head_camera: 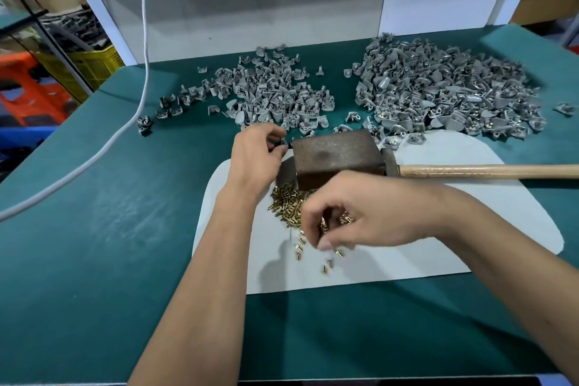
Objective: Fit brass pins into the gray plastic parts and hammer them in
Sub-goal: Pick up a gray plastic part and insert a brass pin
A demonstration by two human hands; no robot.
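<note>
Right hand (354,216) over brass pins (286,200) on white mat (438,247), fingertips pinched on pins; left hand (255,155) clamped on gray part (283,143) beside metal block (336,155); hammer (470,171) lying right; gray parts (445,88) heaped behind.

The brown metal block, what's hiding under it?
The metal block sits on the white sheet. Brass pins spill out from its front edge. Whether more pins lie beneath is covered; the right hand hides part of the pile.
</note>
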